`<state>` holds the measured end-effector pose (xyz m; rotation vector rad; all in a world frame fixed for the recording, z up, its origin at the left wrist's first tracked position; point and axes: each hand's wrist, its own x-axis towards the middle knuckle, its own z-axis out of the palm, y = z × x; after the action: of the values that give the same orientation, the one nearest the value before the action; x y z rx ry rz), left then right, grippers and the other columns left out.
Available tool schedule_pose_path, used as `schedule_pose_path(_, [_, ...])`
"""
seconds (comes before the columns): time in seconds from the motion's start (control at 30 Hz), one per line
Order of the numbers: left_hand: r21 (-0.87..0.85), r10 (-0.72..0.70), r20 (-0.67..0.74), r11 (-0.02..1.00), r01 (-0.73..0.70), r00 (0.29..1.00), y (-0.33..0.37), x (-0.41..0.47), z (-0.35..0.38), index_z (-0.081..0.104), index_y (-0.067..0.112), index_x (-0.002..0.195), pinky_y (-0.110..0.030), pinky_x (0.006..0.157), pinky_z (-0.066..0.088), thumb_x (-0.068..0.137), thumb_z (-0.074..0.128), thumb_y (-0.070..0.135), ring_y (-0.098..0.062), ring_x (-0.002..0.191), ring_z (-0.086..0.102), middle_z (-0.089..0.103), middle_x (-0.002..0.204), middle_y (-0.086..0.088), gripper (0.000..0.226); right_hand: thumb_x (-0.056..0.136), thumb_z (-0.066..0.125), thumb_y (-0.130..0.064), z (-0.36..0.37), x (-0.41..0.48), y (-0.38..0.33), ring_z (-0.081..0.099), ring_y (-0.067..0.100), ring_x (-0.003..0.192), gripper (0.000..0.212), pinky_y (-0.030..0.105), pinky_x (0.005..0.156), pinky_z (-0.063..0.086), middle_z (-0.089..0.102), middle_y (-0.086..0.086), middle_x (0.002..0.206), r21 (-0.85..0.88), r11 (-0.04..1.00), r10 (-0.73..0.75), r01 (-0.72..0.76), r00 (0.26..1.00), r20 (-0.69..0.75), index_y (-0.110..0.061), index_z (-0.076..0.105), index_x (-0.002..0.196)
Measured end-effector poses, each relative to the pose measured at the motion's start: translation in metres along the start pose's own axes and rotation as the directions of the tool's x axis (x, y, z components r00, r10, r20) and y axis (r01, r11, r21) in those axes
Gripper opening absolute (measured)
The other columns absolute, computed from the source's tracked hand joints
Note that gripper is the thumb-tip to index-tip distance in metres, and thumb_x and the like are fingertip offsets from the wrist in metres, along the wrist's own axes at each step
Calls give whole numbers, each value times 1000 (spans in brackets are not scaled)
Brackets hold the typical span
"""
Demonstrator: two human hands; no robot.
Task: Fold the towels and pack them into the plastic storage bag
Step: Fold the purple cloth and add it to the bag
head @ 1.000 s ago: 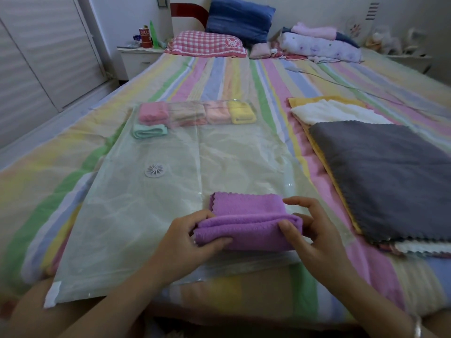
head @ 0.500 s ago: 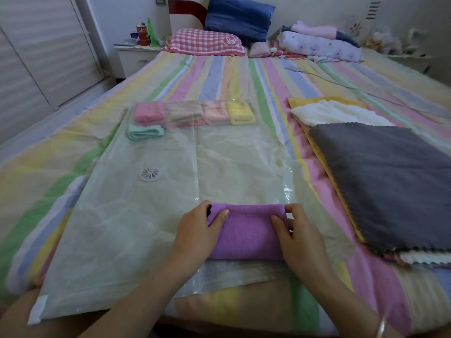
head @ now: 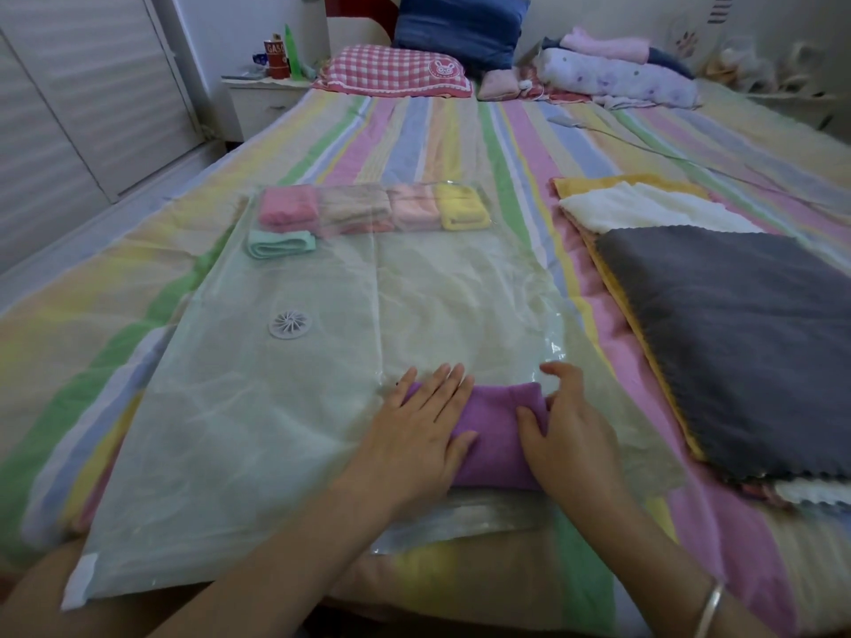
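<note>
A folded purple towel (head: 495, 435) lies on the near end of the clear plastic storage bag (head: 460, 287), which is spread flat on the bed. My left hand (head: 414, 435) presses flat on the towel's left half with straight fingers. My right hand (head: 571, 435) holds the towel's right end, thumb on top and fingers curled round the far corner. At the bag's far end sit several folded towels: pink (head: 288, 211), beige (head: 357, 214), peach (head: 414, 211), yellow (head: 463, 211) and mint (head: 281, 244).
A pile of unfolded towels lies to the right, with a grey towel (head: 737, 338) on top of a white towel (head: 644, 207). The bag's round white valve (head: 289, 323) sits left of centre. Pillows (head: 396, 73) and bedding lie at the headboard; a nightstand (head: 258, 103) stands far left.
The purple towel went from half-folded in both hands to folded flat on the bag. My left hand has flattened on top of it, and my right hand moved to its right end.
</note>
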<state>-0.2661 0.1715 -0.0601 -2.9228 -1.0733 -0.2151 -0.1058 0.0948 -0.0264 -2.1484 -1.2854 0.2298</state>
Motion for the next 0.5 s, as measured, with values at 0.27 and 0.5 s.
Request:
schedule_pose_path(0.27, [-568,-51,80,818,88,995,-17,6,-6,26,16,150,-25,120,1,89,22,34,-7,147,16,23,157,5,64,77,50,-51,-7,4,-29,22,29,144,57,40,120,12,38,13,149,-303,694,-487,653,735,471,-11,57,117])
schedule_pose_path(0.5, [-586,-189,-359,808,-63,914,-10,-35,-55,59,22,94,-20,78,45,81,61,24,-7,88,57,58,94,10,14,64,70,-56,-9,22,-37,38,24,123,67,32,104,28,41,4,130,-344,637,-345,690,654,673,-20,43,114])
